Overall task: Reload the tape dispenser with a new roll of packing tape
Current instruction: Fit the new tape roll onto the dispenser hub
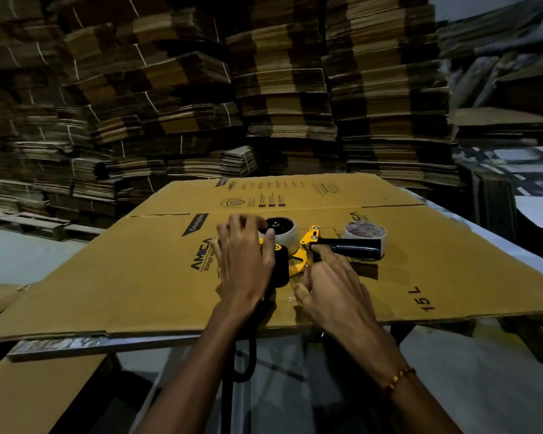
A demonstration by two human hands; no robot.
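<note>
Dim, murky wide-angle view (edges bowed and smeared), brightest at centre.

I identify the location as a packaging warehouse or carton storeroom. Evidence: stacks of flattened corrugated cartons (pixel 282 98) rise wall-high across the whole background (several bundles are tied with white string). A wooden pallet (pixel 29 222) lies on the floor at left. A printed, flattened carton (pixel 295 270) covers the tabletop (pixel 496 233). Lighting is dim.
</note>
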